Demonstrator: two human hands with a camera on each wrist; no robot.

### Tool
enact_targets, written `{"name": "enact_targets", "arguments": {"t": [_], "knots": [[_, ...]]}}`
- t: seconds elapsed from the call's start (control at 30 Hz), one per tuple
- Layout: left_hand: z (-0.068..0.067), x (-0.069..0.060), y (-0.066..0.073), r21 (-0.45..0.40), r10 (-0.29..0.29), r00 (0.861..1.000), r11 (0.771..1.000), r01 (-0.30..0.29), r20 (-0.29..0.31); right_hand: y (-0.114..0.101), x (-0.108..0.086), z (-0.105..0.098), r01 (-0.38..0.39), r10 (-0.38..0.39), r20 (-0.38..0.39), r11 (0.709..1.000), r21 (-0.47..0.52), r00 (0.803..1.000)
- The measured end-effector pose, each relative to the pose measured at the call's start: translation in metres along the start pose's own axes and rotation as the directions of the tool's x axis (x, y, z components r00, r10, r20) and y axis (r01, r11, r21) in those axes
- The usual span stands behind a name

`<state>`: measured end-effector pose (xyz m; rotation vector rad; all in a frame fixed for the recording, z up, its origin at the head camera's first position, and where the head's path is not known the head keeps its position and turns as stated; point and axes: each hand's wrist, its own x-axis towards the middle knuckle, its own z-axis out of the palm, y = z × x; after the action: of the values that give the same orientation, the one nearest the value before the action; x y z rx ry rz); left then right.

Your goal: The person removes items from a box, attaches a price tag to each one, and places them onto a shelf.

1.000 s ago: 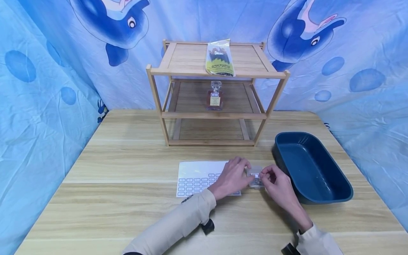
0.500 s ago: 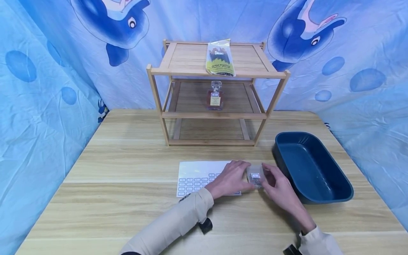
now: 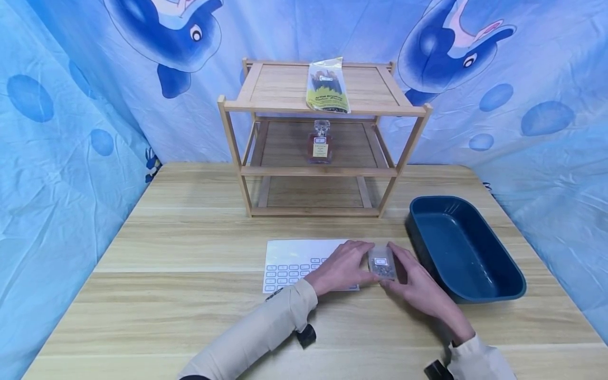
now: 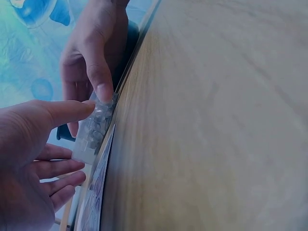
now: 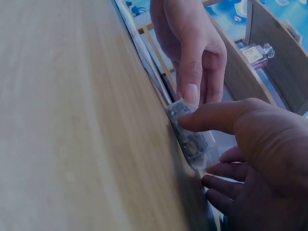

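Observation:
A small clear plastic box [image 3: 382, 270] with grey, shiny small pieces inside lies on the table; a white label with a blue border [image 3: 380, 262] is on its top. My left hand [image 3: 339, 268] holds it from the left and my right hand [image 3: 420, 285] from the right. Both thumbs touch the near side of the box, as the left wrist view shows on the box [image 4: 96, 127], and the other fingers reach round toward its far side. Beside the left hand, partly under it, lies a white sheet of labels [image 3: 294, 253].
A three-tier wooden shelf [image 3: 318, 170] stands at the back. It bears a brush packet [image 3: 328, 87] on top and a perfume bottle [image 3: 320, 145] on the middle tier. To the right of my right hand is a dark blue basin [image 3: 467, 253]. Blue printed cloth [image 3: 304, 31] hangs behind.
My right fingers have let go of the label on the box's top and spread to the box's right side. The left hand has shifted slightly and still holds the left side.

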<state>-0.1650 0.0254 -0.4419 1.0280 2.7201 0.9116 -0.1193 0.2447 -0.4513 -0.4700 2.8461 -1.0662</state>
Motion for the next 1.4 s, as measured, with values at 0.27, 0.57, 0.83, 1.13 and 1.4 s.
{"name": "enact_targets", "arguments": {"t": [0.27,0.57,0.83,1.13,1.4], "knots": [[-0.002,0.001,-0.001,0.03,0.034,0.999,0.999,-0.034,0.016,0.004,0.004,-0.002,0.06,-0.06,-0.024,0.998,-0.029,0.998],[-0.005,-0.003,-0.001,0.073,0.032,0.999,0.997,-0.034,0.028,0.0,0.004,0.001,0.091,-0.099,-0.085,0.992,-0.092,0.991],[-0.013,-0.006,-0.001,0.084,0.06,0.998,0.995,-0.062,0.015,-0.006,0.003,-0.001,0.115,-0.133,-0.159,0.986,-0.118,0.978],[-0.033,-0.016,-0.004,0.03,0.086,0.995,0.996,-0.084,-0.048,-0.01,0.004,-0.002,0.181,-0.204,-0.254,0.977,-0.113,0.945],[-0.068,-0.034,-0.027,-0.088,0.101,0.933,0.986,-0.14,-0.346,-0.017,0.003,-0.005,0.132,-0.15,-0.257,0.987,-0.087,0.955]]}}
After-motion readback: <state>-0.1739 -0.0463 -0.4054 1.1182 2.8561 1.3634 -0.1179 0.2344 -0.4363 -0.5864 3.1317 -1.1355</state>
